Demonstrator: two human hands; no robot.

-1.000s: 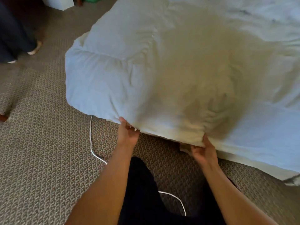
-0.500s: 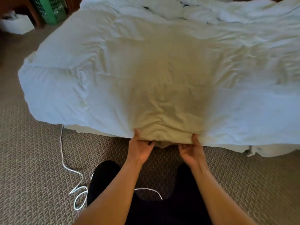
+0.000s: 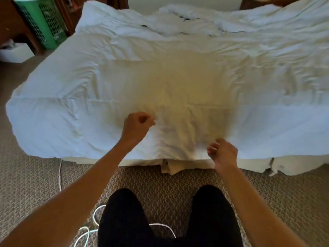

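A green plastic laundry basket [image 3: 42, 24] with a lattice of holes stands at the far left, beside dark wooden furniture [image 3: 12, 27]; a white box [image 3: 15, 52] sits on the floor in front of it. The carpet [image 3: 26, 184] is grey-brown with a tight, looped weave; a thin white cord [image 3: 60, 173] runs down it from under the bed's left side and curls into loose loops [image 3: 85, 232] beside the person's legs [image 3: 122, 220], which are in black trousers. Nothing lies between the hands and the cloth.

The white duvet [image 3: 178, 82] covers the bed [image 3: 293, 166] from side to side; it is soft, puffy and creased, rounded at its left corner, with faint stitched seams crossing it; its middle looks yellowish, its sides bluish white. Rumpled white bedding [image 3: 187, 20] is heaped at the far end. Below the duvet's near edge a cream fold of sheet [image 3: 170, 166] hangs towards the carpet.

The left hand [image 3: 137, 125] rests on the duvet a little in from the near edge, its fingers [image 3: 142, 119] clenched into a loose fist; whether they pinch a fold of cloth I cannot tell. The right hand [image 3: 222, 152] is at the near edge, just above the hanging sheet, its fingers [image 3: 212, 148] curled inwards; whether they grasp the duvet I cannot tell either. The two hands are apart, the left farther onto the bed.
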